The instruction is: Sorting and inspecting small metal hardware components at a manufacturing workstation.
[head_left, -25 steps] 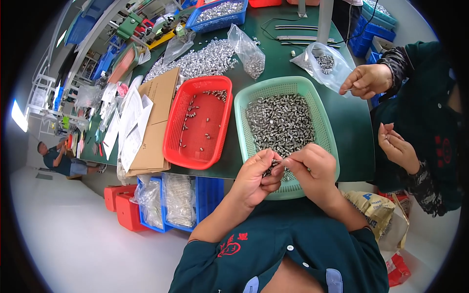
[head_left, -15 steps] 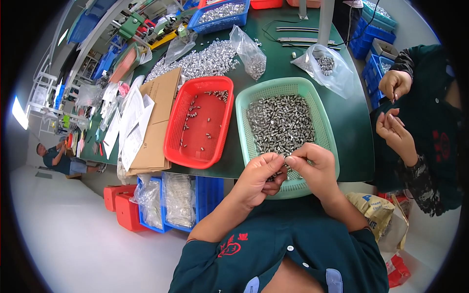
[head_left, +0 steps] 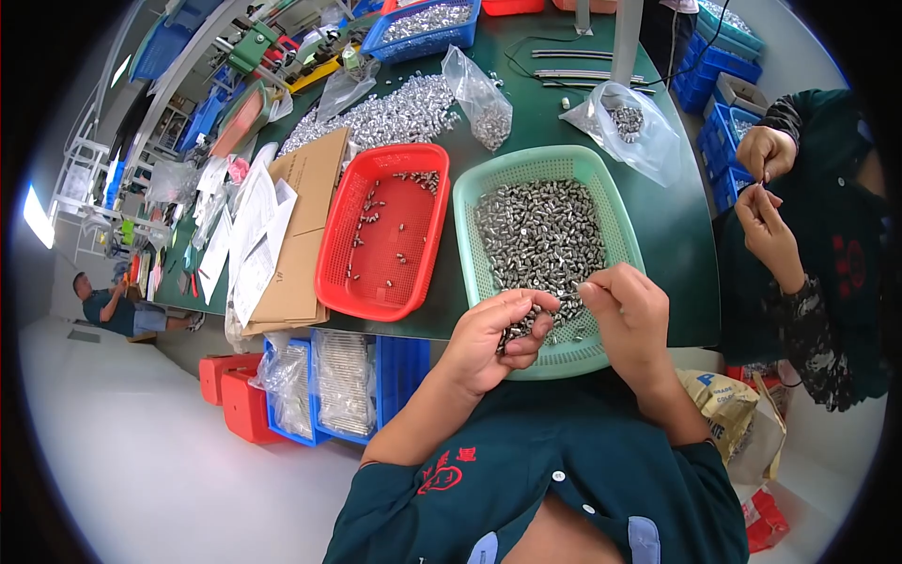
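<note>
A light green plastic basket [head_left: 624, 226] stands before me, holding a heap of small metal fittings [head_left: 540, 235]. Over its near left corner, my left hand [head_left: 479, 348] is curled palm up around a handful of the same small metal fittings [head_left: 516, 329]. My right hand [head_left: 634, 324] hovers above the near right side of the basket, apart from the left, with thumb and forefinger pinched together. What that pinch holds, if anything, is too small to make out. To the left lies a red plastic basket [head_left: 399, 254] with a few scattered metal fittings inside.
Cardboard [head_left: 305, 221] and papers [head_left: 266, 244] lie left of the red basket. Beyond are a pile of silvery parts [head_left: 404, 113], a blue basket [head_left: 423, 38] and plastic bags of parts [head_left: 628, 132]. At right, a co-worker's hands [head_left: 769, 207] handle something small.
My hands were together at the fingertips; now they are apart. The right has moved rightward and up, and the left has opened a little, showing the fittings in its palm.
</note>
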